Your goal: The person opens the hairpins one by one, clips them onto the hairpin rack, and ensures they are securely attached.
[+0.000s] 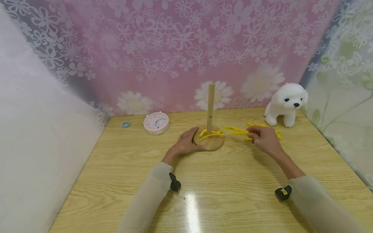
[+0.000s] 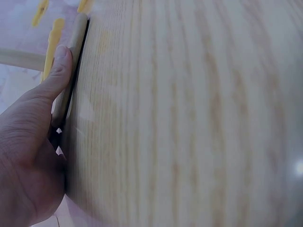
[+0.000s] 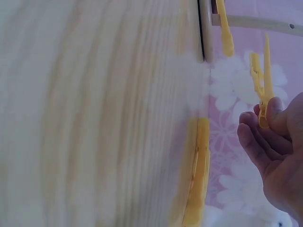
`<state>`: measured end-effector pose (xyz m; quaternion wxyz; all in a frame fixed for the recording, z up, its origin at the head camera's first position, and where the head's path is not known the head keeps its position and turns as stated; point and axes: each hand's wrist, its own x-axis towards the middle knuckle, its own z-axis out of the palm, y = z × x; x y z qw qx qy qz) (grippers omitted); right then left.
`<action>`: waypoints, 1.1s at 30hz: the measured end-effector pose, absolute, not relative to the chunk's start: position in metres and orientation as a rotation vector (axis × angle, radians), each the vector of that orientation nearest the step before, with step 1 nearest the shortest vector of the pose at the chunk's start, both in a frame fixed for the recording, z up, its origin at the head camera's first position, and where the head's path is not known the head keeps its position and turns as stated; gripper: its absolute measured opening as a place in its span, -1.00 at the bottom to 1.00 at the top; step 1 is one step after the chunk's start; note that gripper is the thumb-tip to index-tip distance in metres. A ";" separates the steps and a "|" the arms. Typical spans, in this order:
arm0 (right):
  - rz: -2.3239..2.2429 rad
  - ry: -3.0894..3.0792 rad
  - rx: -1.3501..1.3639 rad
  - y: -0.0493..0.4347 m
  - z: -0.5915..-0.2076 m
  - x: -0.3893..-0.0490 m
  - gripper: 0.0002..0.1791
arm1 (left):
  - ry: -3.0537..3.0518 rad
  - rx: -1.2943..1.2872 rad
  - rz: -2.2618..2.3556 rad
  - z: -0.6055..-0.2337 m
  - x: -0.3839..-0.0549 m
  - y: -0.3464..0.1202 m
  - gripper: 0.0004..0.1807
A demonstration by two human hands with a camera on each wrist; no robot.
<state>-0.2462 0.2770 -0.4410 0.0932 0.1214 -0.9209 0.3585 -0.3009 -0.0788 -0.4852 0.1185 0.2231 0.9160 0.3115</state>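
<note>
- The left hand (image 1: 185, 144) grips the left edge of a round, flat, light-brown wooden base (image 1: 211, 145); its thumb lies along the near rim and its other fingers reach round the far left side, spread away from the thumb.
- An upright, round wooden post (image 1: 210, 103) with small dark holes rises from the base.
- Yellow plastic clip pieces (image 1: 215, 134) sit on the base at the foot of the post, showing on both sides of it; whether they clamp the post I cannot tell.
- The right hand (image 1: 264, 139) pinches one end of a slim yellow plastic clip (image 1: 237, 131) between thumb and fingers. The clip is raised above the table (image 1: 227, 181), its two long arms apart and pointing toward the post; the right wrist view shows a gap between it and the base.
- More yellow plastic clips (image 1: 256, 125) lie on the table behind and beside the right hand, partly hidden by it.
- A white plush dog (image 1: 288, 102) stands at the back right.
- At the back left are a pale pink round clock (image 1: 156, 123) and a small blue ring (image 1: 126, 124).
</note>
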 end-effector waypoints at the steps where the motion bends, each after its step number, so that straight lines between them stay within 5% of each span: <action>1: 1.056 -2.722 0.361 0.275 -0.441 -0.248 -0.72 | 2.680 0.652 0.911 -0.485 -0.301 -0.079 0.20; 33: 0.941 -2.535 0.489 0.195 -0.455 -0.304 -0.78 | 2.680 0.663 0.908 -0.484 -0.302 -0.080 0.19</action>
